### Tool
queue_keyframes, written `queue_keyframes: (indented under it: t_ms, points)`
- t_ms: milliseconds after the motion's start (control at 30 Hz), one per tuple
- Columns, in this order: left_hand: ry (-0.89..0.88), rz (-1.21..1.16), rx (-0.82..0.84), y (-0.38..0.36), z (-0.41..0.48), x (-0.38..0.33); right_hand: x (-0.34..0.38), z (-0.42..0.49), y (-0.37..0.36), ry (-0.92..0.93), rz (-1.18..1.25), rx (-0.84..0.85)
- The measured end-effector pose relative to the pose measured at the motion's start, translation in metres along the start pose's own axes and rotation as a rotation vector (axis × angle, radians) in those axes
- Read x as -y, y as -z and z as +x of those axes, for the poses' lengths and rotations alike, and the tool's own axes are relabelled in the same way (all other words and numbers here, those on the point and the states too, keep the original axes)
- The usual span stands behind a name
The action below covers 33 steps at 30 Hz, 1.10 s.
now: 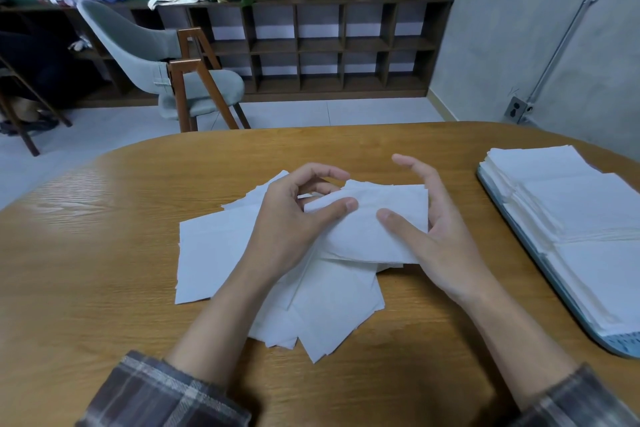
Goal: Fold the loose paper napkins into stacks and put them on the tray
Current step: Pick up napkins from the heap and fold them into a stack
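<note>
Past my plaid sleeves [166, 392], my left hand [291, 218] and right hand [433, 232] both pinch a half-folded napkin [374, 222] over the loose napkins [214, 253] left to fold; folded stacks [571, 204] already cover the tray [620, 347] at my right.

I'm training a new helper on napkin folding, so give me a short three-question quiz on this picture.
1. True or false: napkin stacks already lie on the tray.
2. Who holds the folded napkin? A. the left alone. B. the right alone. C. both together.
3. Fill in: the loose napkins lie spread on the ____.

Key
1. True.
2. C: the left hand and right hand each have a thumb on it.
3. The table.
</note>
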<state>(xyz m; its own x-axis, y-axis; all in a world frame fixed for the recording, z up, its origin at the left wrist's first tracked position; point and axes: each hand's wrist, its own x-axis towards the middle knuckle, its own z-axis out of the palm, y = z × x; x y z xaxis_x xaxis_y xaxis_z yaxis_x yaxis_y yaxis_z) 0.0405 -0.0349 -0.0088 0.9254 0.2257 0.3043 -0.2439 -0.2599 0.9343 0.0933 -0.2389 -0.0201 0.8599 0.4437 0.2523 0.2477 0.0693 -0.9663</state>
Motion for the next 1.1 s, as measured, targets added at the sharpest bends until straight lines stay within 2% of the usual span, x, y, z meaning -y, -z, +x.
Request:
queue_keyframes:
  t_ms: [233, 300, 367, 500, 600, 700, 800, 933, 1100]
  points:
    - [0.031, 0.081, 0.008, 0.001, 0.001, 0.003, 0.001, 0.001, 0.005, 0.035, 0.038, -0.048]
    - [0.083, 0.032, 0.08, 0.002, -0.001, -0.002, 0.002, 0.002, 0.008, 0.013, 0.124, -0.06]
    - [0.105, -0.046, 0.125, 0.001, -0.003, -0.005, 0.003, 0.002, 0.008, 0.015, 0.091, -0.087]
    - [0.067, -0.046, 0.045, -0.002, -0.002, -0.003, 0.002, 0.001, 0.008, 0.014, 0.001, -0.06]
    - [-0.001, 0.079, 0.002, -0.002, -0.002, 0.004, -0.002, 0.002, 0.008, 0.003, -0.1, -0.028]
    - [-0.054, 0.345, 0.143, 0.003, -0.001, 0.009, -0.012, 0.007, 0.011, -0.023, -0.227, -0.177]
    - [0.007, 0.54, 0.35, 0.01, -0.001, 0.014, -0.022, 0.01, 0.016, -0.053, -0.306, -0.293]
    - [0.029, 0.61, 0.444, 0.017, 0.0, 0.016, -0.028, 0.012, 0.019, -0.049, -0.346, -0.344]
    - [0.068, 0.618, 0.52, 0.022, 0.003, 0.013, -0.029, 0.012, 0.018, -0.051, -0.343, -0.313]
